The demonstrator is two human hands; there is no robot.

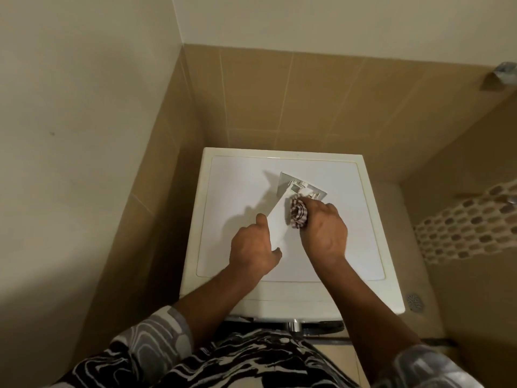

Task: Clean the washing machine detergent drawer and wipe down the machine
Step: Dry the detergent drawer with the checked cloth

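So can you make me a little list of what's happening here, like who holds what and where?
place: top of the white washing machine, in a tiled corner
left hand: grips the near end of the detergent drawer
right hand: holds a striped cloth against the drawer's far end
floor: round drain beside the machine

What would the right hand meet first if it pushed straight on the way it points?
Probably the detergent drawer: the right hand presses its striped cloth against it.
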